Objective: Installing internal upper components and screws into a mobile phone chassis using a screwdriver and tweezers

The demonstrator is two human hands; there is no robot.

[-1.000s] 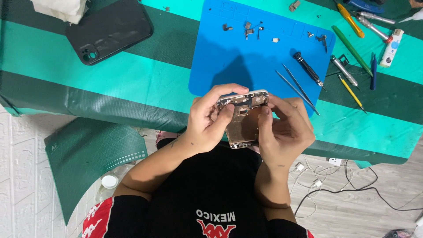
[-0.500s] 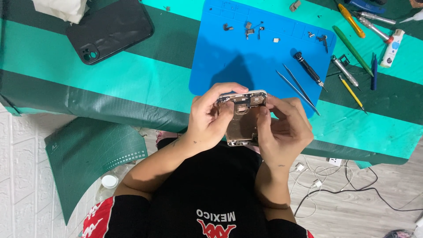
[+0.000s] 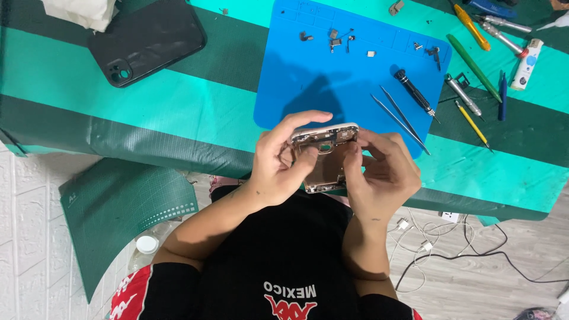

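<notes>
Both hands grip an opened phone housing (image 3: 325,159), held in the air at the near edge of the green-striped table (image 3: 89,101). The left hand (image 3: 283,163) wraps its left side, fingers curled over the top edge; the right hand (image 3: 382,175) clasps the right side, thumb pressed on the inner frame. Just beyond lie a blue work mat (image 3: 332,77), tweezers (image 3: 398,121) and a black screwdriver (image 3: 415,93); a black phone case (image 3: 148,41) lies well apart.
</notes>
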